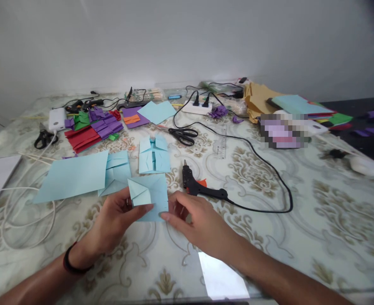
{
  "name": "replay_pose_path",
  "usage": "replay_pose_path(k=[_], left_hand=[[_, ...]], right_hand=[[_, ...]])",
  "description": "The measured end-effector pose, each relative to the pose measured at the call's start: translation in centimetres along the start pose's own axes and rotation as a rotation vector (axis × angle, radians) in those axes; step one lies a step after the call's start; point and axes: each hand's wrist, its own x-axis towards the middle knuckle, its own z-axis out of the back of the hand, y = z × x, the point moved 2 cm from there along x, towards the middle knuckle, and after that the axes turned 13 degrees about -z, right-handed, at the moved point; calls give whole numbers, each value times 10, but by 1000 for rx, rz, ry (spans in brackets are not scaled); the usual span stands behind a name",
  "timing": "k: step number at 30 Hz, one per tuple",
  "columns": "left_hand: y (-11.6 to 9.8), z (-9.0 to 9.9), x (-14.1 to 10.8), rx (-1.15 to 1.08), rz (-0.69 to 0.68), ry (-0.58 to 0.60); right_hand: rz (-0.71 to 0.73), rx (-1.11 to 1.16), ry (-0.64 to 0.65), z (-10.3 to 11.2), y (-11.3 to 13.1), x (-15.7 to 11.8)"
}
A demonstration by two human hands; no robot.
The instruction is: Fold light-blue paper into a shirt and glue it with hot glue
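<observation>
Between my two hands is a light blue folded paper (158,195), with a triangular flap folded over at its upper left. My left hand (115,218) pinches its left side, thumb on top of the sheet. On the lower right edge, my right hand (190,216) grips the same paper between thumb and fingers. Just beyond it lies another light blue folded piece (154,156) with creased flaps. A flat blue sheet (75,176) rests to the left, partly over a creased blue piece (119,167). Right of the hands, a black glue gun (202,188) lies on its side.
Black-handled scissors (185,135) and a clear ruler (221,144) lie past the glue gun, whose cord loops right. A white power strip (196,107) stands at the back. Folded purple papers (106,125), a white power bank (57,119) and white cables (31,188) occupy the left.
</observation>
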Motion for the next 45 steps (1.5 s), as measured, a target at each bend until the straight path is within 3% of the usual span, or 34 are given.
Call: replay_pose_path(k=[8, 13, 19, 24, 30, 34, 37, 41, 42, 45], left_hand=[[-4, -6, 0, -98, 28, 82], [-1, -5, -2, -41, 27, 71], [-5, -1, -2, 37, -83, 109], [-11, 6, -1, 225, -77, 40], [-3, 8, 1, 188, -40, 113], [2, 12, 5, 382, -165, 117], [5, 13, 6, 530, -198, 110], [8, 12, 8, 463, -125, 116], [8, 11, 8, 419, -114, 117], [10, 10, 9, 231, -82, 120]], right_hand=[[-58, 236, 194, -5, -2, -3], [5, 233, 189, -3, 1, -4], [-74, 245, 201, -2, -5, 0], [-104, 243, 176, 2, -6, 2], [-118, 188, 146, 8, -7, 4], [-94, 50, 180, 13, -5, 6], [-6, -197, 48, 28, -5, 10], [35, -413, -347, 66, -14, 15], [33, -452, -374, 74, -18, 16], [-66, -535, -290, 88, -34, 18]])
